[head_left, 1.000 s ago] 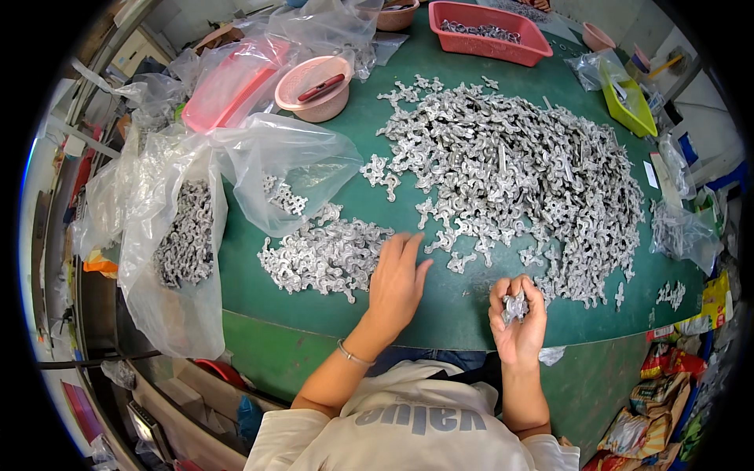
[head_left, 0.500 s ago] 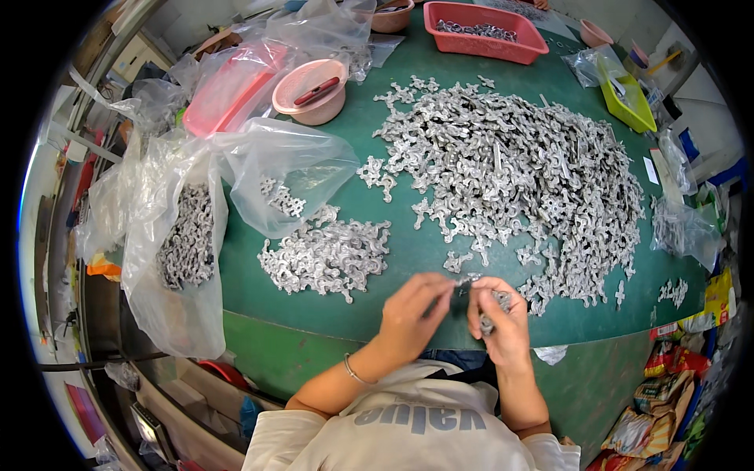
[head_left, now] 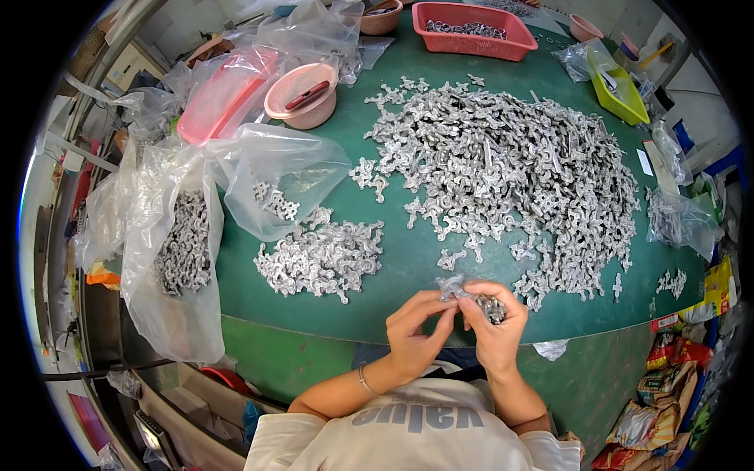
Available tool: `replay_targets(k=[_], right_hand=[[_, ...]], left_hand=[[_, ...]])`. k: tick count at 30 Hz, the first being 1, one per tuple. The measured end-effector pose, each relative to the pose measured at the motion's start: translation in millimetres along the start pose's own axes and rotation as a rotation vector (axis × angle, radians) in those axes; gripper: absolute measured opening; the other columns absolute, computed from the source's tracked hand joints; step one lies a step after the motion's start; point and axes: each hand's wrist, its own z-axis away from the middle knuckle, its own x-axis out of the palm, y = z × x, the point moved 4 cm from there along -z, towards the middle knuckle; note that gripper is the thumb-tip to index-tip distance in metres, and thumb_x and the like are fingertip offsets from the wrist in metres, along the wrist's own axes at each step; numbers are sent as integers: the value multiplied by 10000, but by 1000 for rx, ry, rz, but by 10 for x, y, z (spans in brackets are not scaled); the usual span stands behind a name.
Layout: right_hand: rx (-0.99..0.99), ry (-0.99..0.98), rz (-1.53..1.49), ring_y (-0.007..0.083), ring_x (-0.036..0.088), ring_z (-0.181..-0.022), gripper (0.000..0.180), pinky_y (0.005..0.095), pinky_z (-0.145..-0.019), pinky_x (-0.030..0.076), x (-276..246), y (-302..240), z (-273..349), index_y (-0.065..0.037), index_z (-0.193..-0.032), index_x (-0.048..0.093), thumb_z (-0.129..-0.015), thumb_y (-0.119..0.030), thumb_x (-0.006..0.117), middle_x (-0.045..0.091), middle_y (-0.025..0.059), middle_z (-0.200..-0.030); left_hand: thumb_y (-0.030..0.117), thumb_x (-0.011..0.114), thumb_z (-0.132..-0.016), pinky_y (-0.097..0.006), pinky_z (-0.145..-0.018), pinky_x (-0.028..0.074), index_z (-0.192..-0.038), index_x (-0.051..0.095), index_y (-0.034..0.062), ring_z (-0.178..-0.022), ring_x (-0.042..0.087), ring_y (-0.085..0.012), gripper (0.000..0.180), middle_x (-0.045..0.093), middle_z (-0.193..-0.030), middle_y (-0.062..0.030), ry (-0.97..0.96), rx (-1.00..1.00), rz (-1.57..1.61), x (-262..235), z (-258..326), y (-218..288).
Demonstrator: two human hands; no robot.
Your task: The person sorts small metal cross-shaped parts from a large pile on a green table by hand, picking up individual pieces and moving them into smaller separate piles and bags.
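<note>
My left hand [head_left: 418, 328] and my right hand [head_left: 499, 326] meet at the table's near edge. Between their fingertips is a small silver-grey metal casting [head_left: 451, 286] with rounded lobes, pinched from both sides. More castings [head_left: 492, 308] sit in the curl of my right hand's fingers; how many is hidden. Beyond my right hand spreads a large heap of loose metal castings [head_left: 503, 165]. A smaller pile of similar castings [head_left: 320, 259] lies to the left, beyond my left hand. A few single castings [head_left: 450, 259] lie just ahead of my fingers.
A clear plastic bag [head_left: 141, 275] holding many castings [head_left: 184, 247] lies at the left, its open mouth [head_left: 298, 165] by the small pile. Farther back are a pink bowl [head_left: 275, 106] with a red-handled tool [head_left: 307, 95], a red tray [head_left: 448, 43] of metal parts and a yellow-green basket [head_left: 620, 102].
My hands have closed together around the casting, the left fingers moving in against it. The casting now shows more of its lobed shape. The whole view has shifted slightly.
</note>
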Motion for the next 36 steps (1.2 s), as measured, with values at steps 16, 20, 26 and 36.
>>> replay_targets(k=[16, 20, 26, 36], right_hand=[[-181, -86, 317, 87, 515, -659, 160, 208, -597, 401, -33, -322, 39, 18, -831, 614, -684, 68, 655, 603, 65, -766], [-183, -55, 311, 86, 516, -646, 168, 209, -581, 402, -54, -328, 57, 18, -836, 615, -681, 70, 656, 600, 61, -755], [-142, -53, 224, 79, 499, -632, 178, 201, -574, 395, -98, -265, 55, 27, -866, 610, -696, 67, 644, 587, 56, -734], [-318, -33, 825, 197, 571, -662, 299, 296, -590, 443, -244, 31, -323, -35, -1002, 598, -708, 10, 628, 569, 85, -882]], left_hand=[[-53, 522, -825, -300, -763, 493, -991, 545, -86, -852, 567, -189, 170, 550, -974, -145, -189, -416, 636, -251, -287, 94], [-38, 531, -827, -305, -768, 496, -988, 548, -78, -854, 580, -190, 166, 569, -965, -139, -183, -464, 659, -238, -260, 61], [-38, 550, -816, -280, -745, 495, -962, 561, -76, -811, 593, -168, 151, 595, -928, -131, -106, -471, 561, -268, -241, 58], [-55, 586, -725, -296, -720, 432, -898, 590, -2, -780, 542, -209, 181, 562, -872, -113, 445, -141, -778, -1230, -465, -52]])
